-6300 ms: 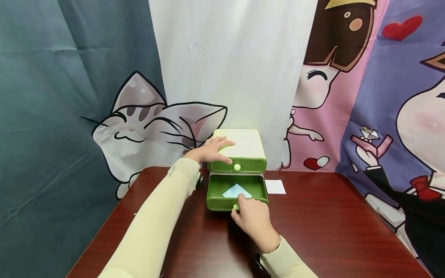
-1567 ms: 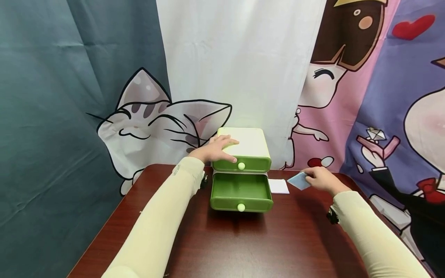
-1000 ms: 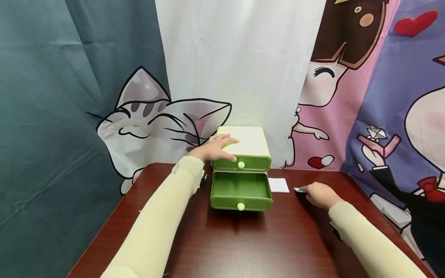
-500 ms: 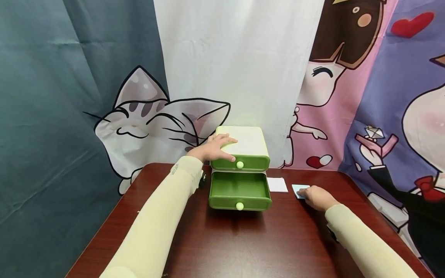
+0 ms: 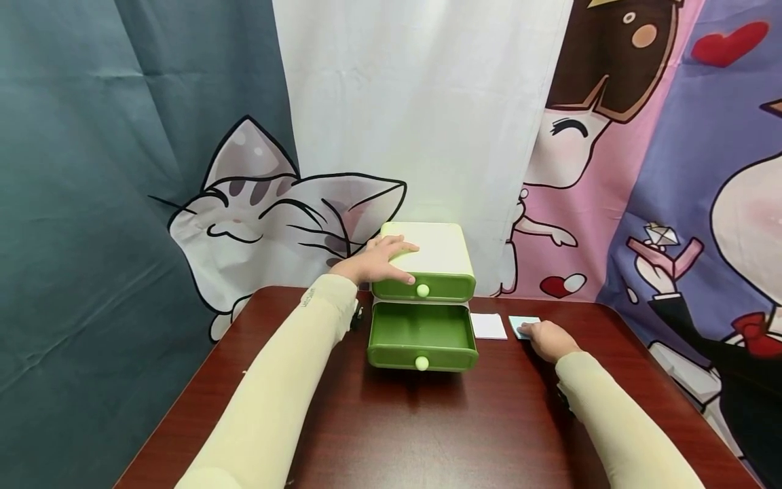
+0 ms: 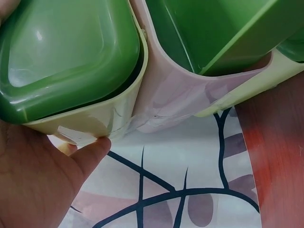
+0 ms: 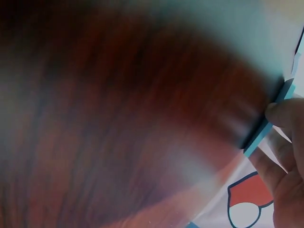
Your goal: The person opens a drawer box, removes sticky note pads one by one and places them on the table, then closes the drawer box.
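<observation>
A small white and green two-drawer unit (image 5: 427, 248) stands at the back of the table. Its lower drawer (image 5: 421, 326) is pulled out, with bare green inside. My left hand (image 5: 375, 261) rests spread over the unit's top left edge; in the left wrist view, fingertips touch its side beside the upper green drawer front (image 6: 61, 52). Right of the unit, my right hand (image 5: 550, 339) holds a light blue sticky note pad (image 5: 520, 322) low at the tabletop. In the right wrist view, thumb and fingers pinch the pad (image 7: 261, 130) by its edges.
A white square pad of paper (image 5: 487, 326) lies between the drawer unit and the blue pad. The dark red wooden table (image 5: 427, 435) reaches back to a printed cartoon curtain (image 5: 427, 115) just behind the unit.
Earlier the right hand held the lower drawer's knob, with the blue pad inside. Since then it has carried the pad right, lowered it to the table and shifted it left. The left hand stays put.
</observation>
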{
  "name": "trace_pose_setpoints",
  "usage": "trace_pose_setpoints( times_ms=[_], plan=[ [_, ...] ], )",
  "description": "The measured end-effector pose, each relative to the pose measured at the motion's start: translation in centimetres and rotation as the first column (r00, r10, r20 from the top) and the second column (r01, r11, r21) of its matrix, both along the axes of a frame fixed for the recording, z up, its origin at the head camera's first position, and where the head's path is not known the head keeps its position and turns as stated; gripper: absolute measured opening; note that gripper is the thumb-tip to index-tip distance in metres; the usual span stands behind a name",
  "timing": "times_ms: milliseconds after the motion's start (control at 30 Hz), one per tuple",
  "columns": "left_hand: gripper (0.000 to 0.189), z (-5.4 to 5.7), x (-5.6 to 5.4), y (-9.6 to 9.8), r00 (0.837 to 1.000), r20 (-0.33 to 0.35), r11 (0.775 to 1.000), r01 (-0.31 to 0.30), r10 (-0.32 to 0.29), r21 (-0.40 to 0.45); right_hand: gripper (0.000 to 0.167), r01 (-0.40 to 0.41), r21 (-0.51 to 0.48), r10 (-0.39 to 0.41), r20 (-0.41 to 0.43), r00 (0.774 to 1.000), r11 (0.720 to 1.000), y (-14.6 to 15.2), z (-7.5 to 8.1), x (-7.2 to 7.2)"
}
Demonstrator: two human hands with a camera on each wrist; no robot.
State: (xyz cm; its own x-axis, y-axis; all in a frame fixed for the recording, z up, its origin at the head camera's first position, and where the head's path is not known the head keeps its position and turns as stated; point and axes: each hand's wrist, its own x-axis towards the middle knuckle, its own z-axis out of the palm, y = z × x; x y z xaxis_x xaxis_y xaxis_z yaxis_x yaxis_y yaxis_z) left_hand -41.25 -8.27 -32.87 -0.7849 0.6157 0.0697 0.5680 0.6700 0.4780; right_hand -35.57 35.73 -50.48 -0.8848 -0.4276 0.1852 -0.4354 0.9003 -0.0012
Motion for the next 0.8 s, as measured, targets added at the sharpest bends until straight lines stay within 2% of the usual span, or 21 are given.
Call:
trace_pose_setpoints(
  times_ms=[200,467,800],
  plan=[
    [0.078,-0.02,-0.02,0.04,1.0,0.012,1.0,-0.003,0.003,0.001,0.034,0.045,-0.009,-0.044,0.057,0.997,0.999,-0.06,0.02,-0.18],
    [0.078,-0.05,-0.11,0.1,1.0,-0.002,1.0,-0.006,0.006,0.003,0.033,0.032,-0.043,-0.031,0.037,0.999,0.999,-0.13,-0.16,0.3],
    [0.078,-0.11,0.14,0.12,1.0,-0.003,1.0,-0.002,0.002,0.007,0.032,0.094,-0.08,-0.088,0.07,0.994,0.992,-0.52,-0.37,0.57]
  ],
)
